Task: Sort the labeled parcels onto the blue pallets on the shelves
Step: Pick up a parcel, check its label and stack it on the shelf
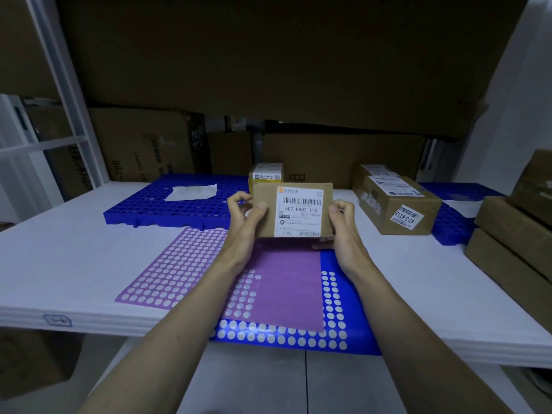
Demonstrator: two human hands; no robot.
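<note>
Head view: I see my left hand (249, 215) and right hand (343, 215) clamped on a labeled parcel (294, 212), upright above the near blue pallet (334, 333).

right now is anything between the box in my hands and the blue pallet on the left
Nothing visible blocks it. The box, held by the left hand and right hand, is raised over the shelf. The blue pallet carries only a flat white paper near its back.
</note>
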